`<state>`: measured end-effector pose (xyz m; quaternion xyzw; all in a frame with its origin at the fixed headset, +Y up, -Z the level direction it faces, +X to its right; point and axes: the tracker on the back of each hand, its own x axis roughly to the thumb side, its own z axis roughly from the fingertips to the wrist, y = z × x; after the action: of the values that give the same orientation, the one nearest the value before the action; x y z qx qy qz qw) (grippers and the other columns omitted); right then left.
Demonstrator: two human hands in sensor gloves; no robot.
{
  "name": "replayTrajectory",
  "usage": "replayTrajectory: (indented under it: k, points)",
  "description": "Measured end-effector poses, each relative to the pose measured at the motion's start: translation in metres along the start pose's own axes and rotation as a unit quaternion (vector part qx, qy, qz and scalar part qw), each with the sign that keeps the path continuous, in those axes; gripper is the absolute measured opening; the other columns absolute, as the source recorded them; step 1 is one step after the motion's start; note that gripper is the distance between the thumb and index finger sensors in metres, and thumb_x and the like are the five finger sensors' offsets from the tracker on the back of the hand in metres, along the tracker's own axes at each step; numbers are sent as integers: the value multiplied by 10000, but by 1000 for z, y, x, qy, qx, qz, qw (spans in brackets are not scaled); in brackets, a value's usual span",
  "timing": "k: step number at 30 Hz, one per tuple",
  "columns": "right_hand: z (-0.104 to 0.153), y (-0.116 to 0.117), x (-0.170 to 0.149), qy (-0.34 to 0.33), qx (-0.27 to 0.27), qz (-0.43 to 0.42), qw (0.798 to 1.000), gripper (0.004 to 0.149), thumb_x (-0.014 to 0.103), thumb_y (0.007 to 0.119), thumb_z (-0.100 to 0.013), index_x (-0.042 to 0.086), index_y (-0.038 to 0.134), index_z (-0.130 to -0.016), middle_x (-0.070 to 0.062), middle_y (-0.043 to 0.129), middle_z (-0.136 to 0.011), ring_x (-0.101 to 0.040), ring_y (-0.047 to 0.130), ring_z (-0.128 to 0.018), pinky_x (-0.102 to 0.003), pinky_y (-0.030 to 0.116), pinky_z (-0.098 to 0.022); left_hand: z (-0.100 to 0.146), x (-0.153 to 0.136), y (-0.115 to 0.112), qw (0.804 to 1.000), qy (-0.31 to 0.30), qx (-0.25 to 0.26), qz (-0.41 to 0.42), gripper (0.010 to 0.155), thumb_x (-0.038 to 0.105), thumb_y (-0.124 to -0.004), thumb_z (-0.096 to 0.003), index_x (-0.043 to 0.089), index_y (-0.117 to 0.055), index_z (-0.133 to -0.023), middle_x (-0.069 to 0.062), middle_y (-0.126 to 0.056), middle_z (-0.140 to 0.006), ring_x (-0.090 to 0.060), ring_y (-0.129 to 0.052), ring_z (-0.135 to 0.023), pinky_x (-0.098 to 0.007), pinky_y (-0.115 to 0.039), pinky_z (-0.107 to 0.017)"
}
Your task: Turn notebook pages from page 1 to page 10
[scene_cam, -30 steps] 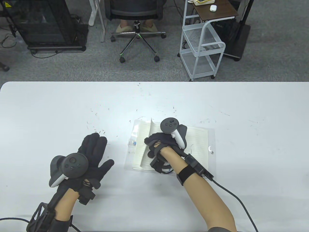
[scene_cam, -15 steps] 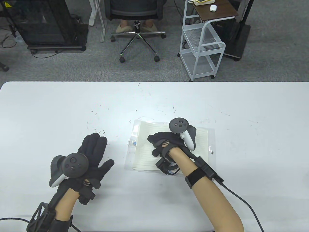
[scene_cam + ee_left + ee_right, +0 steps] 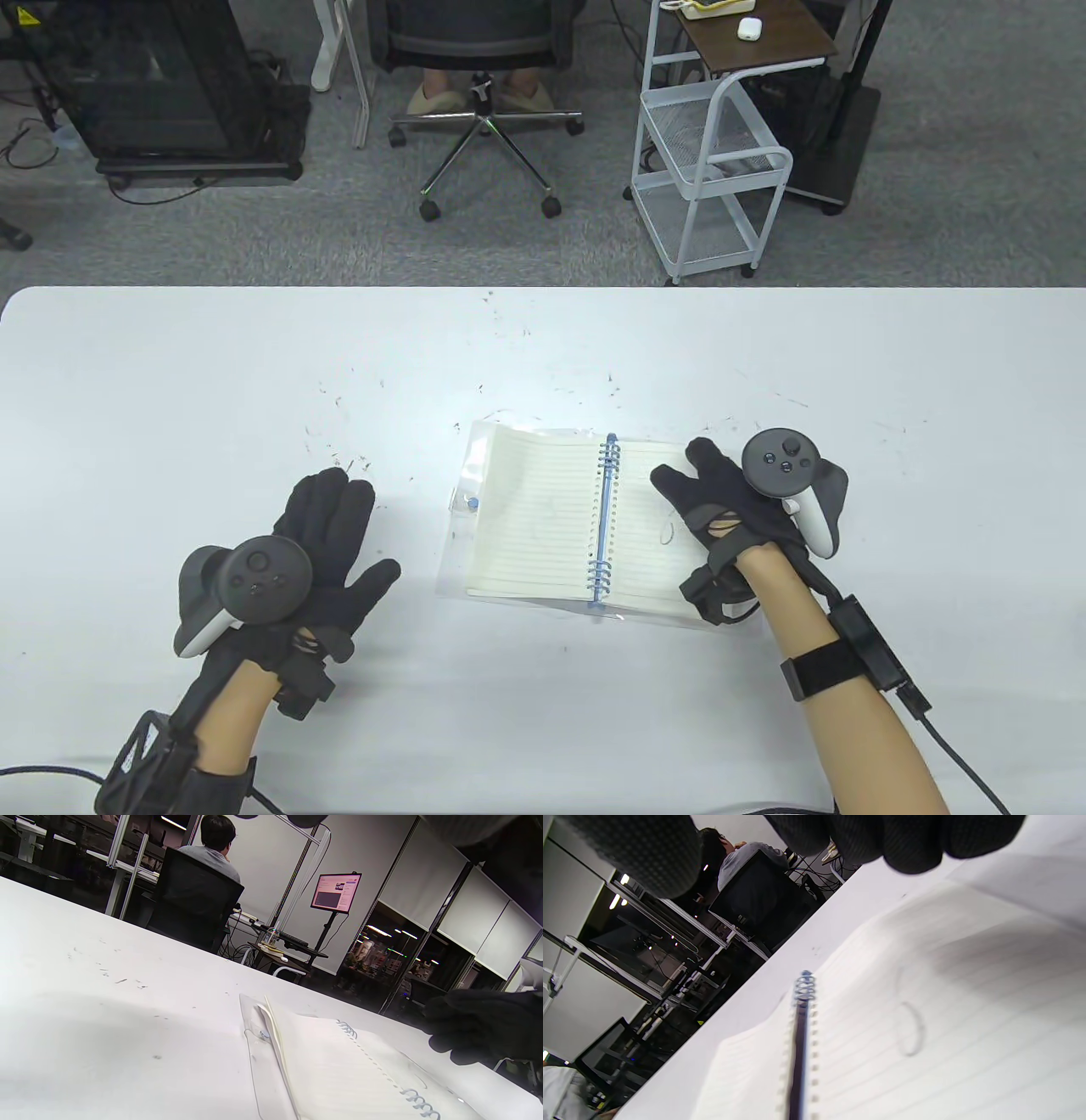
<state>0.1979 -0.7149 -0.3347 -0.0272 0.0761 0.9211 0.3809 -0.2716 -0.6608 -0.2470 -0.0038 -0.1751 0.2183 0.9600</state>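
We read no brand or label on the notebook (image 3: 585, 518), only a faint pen loop on its right page, the rest of both ruled pages blank. It lies open and flat near the middle of the white table (image 3: 170, 382), blue spiral rings down its centre, clear cover edges showing around it, with bare tabletop beyond the notebook on all sides. Our right hand (image 3: 747, 509) rests, fingers spread, on the notebook's right page; our left hand (image 3: 314, 560) lies spread flat on the table, well apart to the notebook's left.
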Motion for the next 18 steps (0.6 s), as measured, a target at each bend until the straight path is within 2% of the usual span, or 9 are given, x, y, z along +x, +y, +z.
replayTrajectory:
  k: [3,7,13,15,18]
  points:
    - [-1,9,-16,3,8,62,998,928,657,765,-485,81,264,-1012,-336,334,-1053,-646,363,-915,-767,418,-584,-1,-1,-2,1000,3,-7,-1,876,682,-649,-446,213,-380,-1135,-131,-255,-1186,-499,-251,-1135,-701,-400,-742]
    - [-7,29,-32,20,83,174,981,1046,746,732,-469,91,108,-995,-354,174,-1041,-646,182,-927,-797,276,-582,-2,-1,-4,1000,6,-13,-3,875,682,-648,-446,213,-381,-1135,-129,-255,-1185,-499,-250,-1134,-701,-400,-742]
    - [-10,55,-36,43,179,243,952,1113,782,713,-460,81,2,-953,-337,53,-1010,-605,34,-909,-793,185,-577,-2,-1,-4,1000,5,-12,-7,875,682,-649,-446,213,-381,-1135,-129,-256,-1186,-499,-252,-1134,-701,-400,-743]
    - [-10,57,-34,43,171,274,945,1109,776,712,-456,78,4,-948,-329,46,-1003,-596,29,-906,-790,183,-577,-2,-1,-4,1000,5,-12,-7,875,683,-648,-446,213,-380,-1135,-130,-255,-1186,-499,-250,-1134,-701,-400,-743]
    - [-9,59,-32,39,166,263,950,1096,744,723,-464,68,6,-945,-310,65,-1014,-576,33,-915,-788,174,-573,-2,-1,-4,1000,5,-11,-7,876,682,-649,-447,212,-379,-1136,-130,-256,-1186,-498,-250,-1135,-701,-400,-742]
